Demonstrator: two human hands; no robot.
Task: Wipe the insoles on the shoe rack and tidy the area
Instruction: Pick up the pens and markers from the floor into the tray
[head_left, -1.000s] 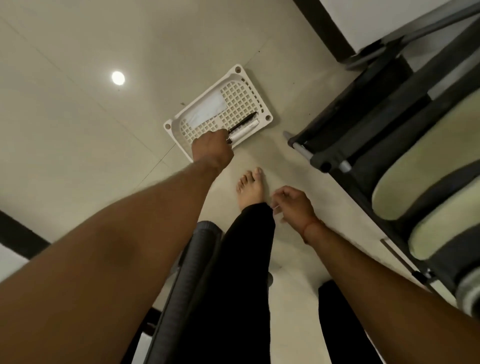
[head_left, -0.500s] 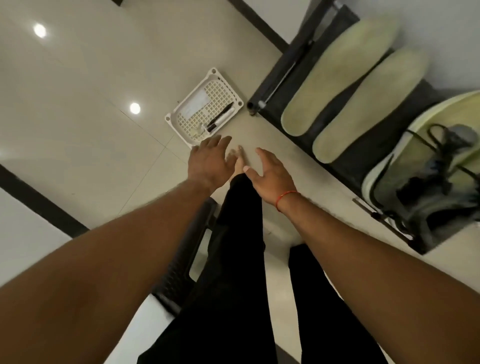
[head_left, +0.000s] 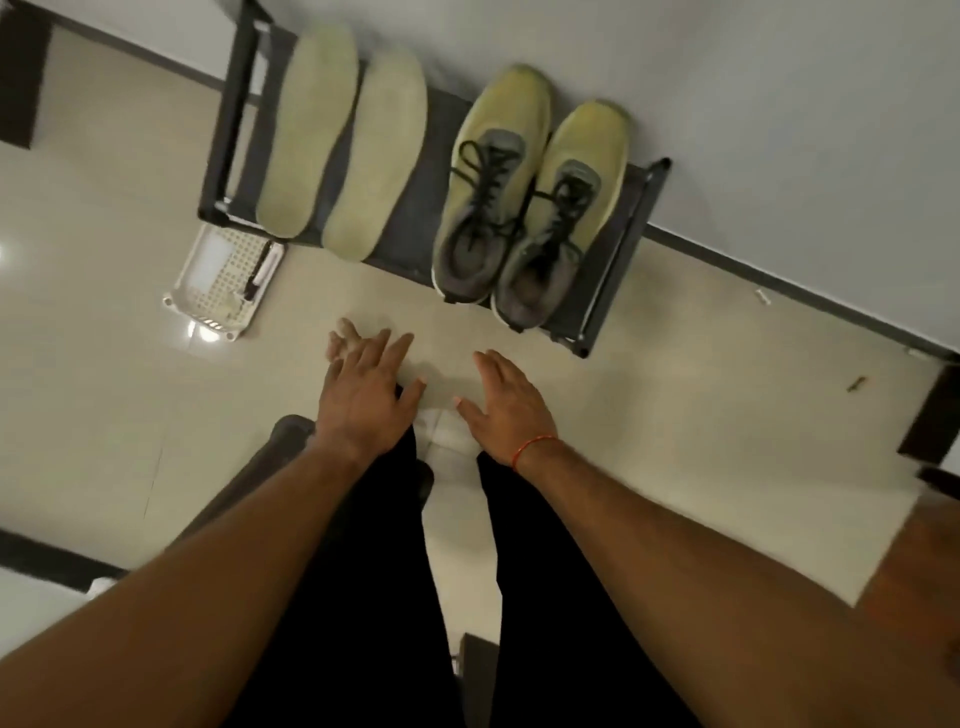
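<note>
**Approaching the insoles: positions and hazards**

**Position.** The two insoles (head_left: 340, 145) lie side by side, touching or nearly so, on the left part of the shoe rack (head_left: 631, 244). Their heel ends project past the front rail, toward the person. A pair of shoes (head_left: 524, 202) occupies the right part of the rack, just beside the insoles. A white basket (head_left: 218, 286) holding a pen (head_left: 258, 270) sits on the floor at the rack's left front corner.

**Hands.** The left hand (head_left: 363, 400) and right hand (head_left: 504, 405) are held over the floor in front of the rack. Both have their fingers extended and spread, and neither holds anything. The insoles lie ahead of both hands and well apart from them, nearer the left hand.

**Hazards.**
- Overhang: pressure on a projecting heel end would probably tip the insole off the rail, onto the floor or into the basket.
- Sliding: wiping an unsecured insole may push it against its neighbour or the shoes, so steady it with the free hand.
- No cloth is visible in either hand, so wiping cannot begin yet.
</note>
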